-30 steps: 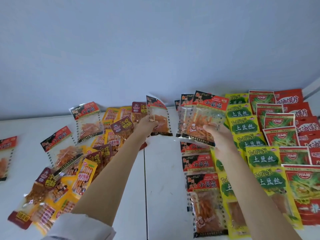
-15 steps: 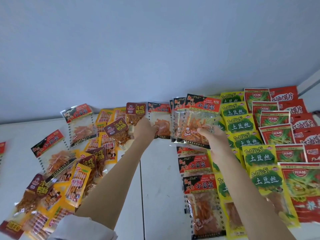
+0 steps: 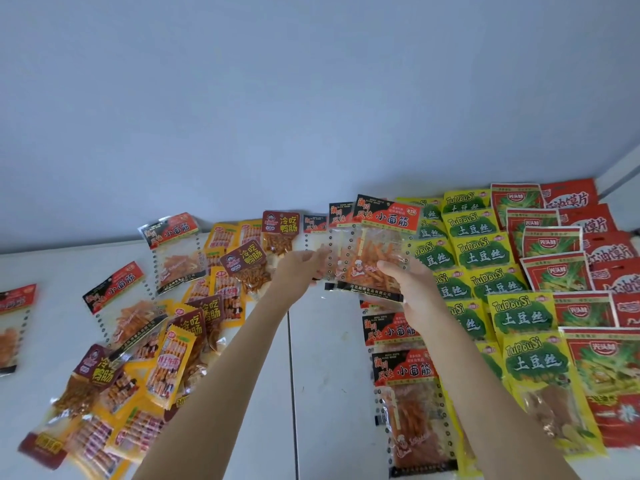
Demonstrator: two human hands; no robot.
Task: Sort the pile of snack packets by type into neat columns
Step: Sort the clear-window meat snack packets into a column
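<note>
My right hand [image 3: 408, 289] grips a small stack of clear gluten-strip packets [image 3: 374, 251] with red-and-black headers, held above the far end of that type's column [image 3: 401, 368]. My left hand [image 3: 304, 268] pinches another packet of the same kind [image 3: 317, 237] and holds it against the left edge of the stack. Left of my arms lies the unsorted pile [image 3: 166, 341] of yellow, brown-headed and clear packets. To the right run columns of yellow-green potato packets [image 3: 519, 313], red-green packets [image 3: 561, 271] and red packets [image 3: 609, 251].
A lone clear packet [image 3: 14, 323] lies at the far left edge. The white table [image 3: 318, 393] shows a seam between my arms. A pale wall [image 3: 311, 98] rises directly behind the packets.
My left hand has carried its packet rightward until it meets the stack in my right hand. The view has shifted slightly left.
</note>
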